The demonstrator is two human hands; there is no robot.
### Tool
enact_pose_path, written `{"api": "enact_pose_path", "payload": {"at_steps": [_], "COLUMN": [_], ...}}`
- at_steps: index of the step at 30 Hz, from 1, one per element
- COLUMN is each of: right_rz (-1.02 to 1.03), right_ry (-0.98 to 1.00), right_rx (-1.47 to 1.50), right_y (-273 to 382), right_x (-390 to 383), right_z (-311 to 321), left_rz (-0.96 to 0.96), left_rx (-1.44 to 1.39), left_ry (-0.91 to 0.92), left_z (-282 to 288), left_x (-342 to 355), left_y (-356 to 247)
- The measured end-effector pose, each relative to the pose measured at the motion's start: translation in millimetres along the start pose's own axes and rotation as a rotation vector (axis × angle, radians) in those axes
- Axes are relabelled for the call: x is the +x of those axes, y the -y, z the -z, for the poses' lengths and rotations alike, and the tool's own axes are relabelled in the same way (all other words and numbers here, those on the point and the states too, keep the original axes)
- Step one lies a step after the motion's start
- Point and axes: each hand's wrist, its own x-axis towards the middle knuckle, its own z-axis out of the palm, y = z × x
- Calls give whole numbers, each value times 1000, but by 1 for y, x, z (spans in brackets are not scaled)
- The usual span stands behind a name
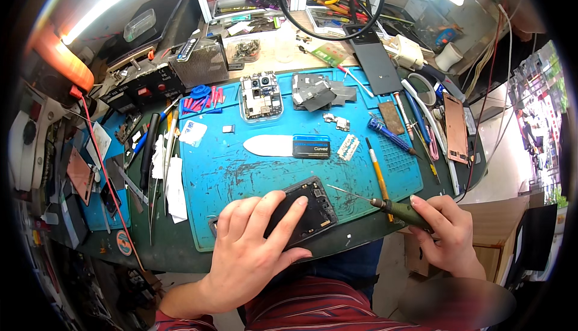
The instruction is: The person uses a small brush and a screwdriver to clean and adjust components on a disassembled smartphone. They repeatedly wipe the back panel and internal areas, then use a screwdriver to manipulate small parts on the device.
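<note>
An opened black smartphone body (320, 212) lies tilted at the front edge of the blue work mat. My left hand (256, 234) grips it, fingers across its dark inner face and thumb along its near edge; the hand covers much of its left part. In my right hand (442, 228), fingers wrap round the green handle of a slim screwdriver (400, 212). Its thin metal shaft points left and ends just beyond the phone's right end, apart from it. Beneath the tool's collar lies a yellow-handled pen knife (379, 177).
On the blue mat (277, 195) lie a pry card (311, 146), a razor blade (348, 148), a blue screwdriver (391, 135) and a circuit board in a clear case (261, 97). Hand tools crowd both sides. A black ring (331, 37) hangs above the back, before parts shelves.
</note>
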Motion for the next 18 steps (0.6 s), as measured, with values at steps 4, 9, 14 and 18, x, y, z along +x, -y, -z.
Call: {"api": "enact_pose_path", "payload": {"at_steps": [4,9,14,18], "right_rz": [21,281,271,238], "right_ry": [9,156,212,203], "right_rx": [2,-16,25,65], "right_y": [-3,-6,0,-3], "right_x": [-6,-20,-32,-28], "right_z": [1,10,11,17], "left_rz": [-23,-327,-358,-272], "left_rx": [-96,-231,-265,-193], "left_ry": [-90,-227,-148,-146], "left_z": [-3,0,-7,-3], "left_x": [1,1,-16,-35], "left_y": [-2,-8,-11,-7]}}
